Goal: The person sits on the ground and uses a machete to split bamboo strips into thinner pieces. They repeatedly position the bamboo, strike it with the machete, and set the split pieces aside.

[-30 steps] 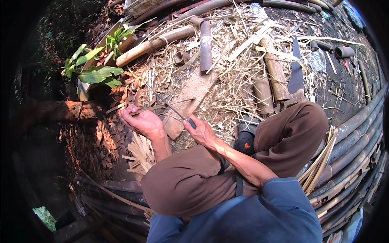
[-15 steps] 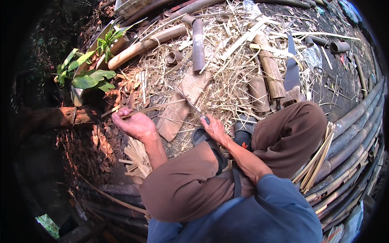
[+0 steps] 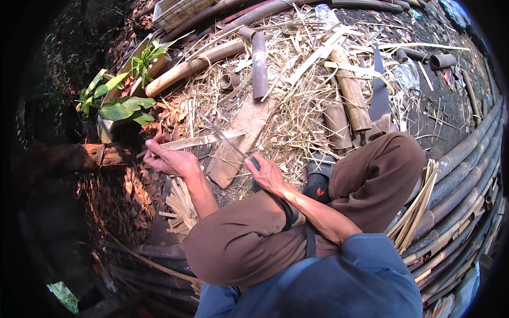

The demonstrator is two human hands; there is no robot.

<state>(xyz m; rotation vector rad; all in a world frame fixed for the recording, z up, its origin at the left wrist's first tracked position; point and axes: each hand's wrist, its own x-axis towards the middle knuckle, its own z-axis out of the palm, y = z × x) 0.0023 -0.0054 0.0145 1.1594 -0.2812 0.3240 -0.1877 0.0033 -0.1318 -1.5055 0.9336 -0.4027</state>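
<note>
My left hand [image 3: 170, 159] is closed on a flat, pale bamboo strip [image 3: 204, 140] that reaches to the right over a wooden board [image 3: 225, 164]. In my right hand [image 3: 268, 175] is the dark handle of a knife [image 3: 225, 139]. Its long thin blade slants up and left, passing over the strip in this view; whether it touches cannot be told. A fan of cut bamboo strips [image 3: 182, 205] lies by my left knee, below my left forearm.
Shavings [image 3: 297, 114] cover the ground ahead. A saw [image 3: 379, 95] lies beside a bamboo pole [image 3: 351, 90] at right. Bamboo tubes [image 3: 259, 69] lie ahead, a leafy plant [image 3: 119, 108] at left. More strips [image 3: 416, 209] rest by stacked poles [image 3: 456, 185].
My right hand has moved slightly left and down, and the blade now points further left, across the strip. The strip has turned to show its broad, pale face as my left hand rolled over.
</note>
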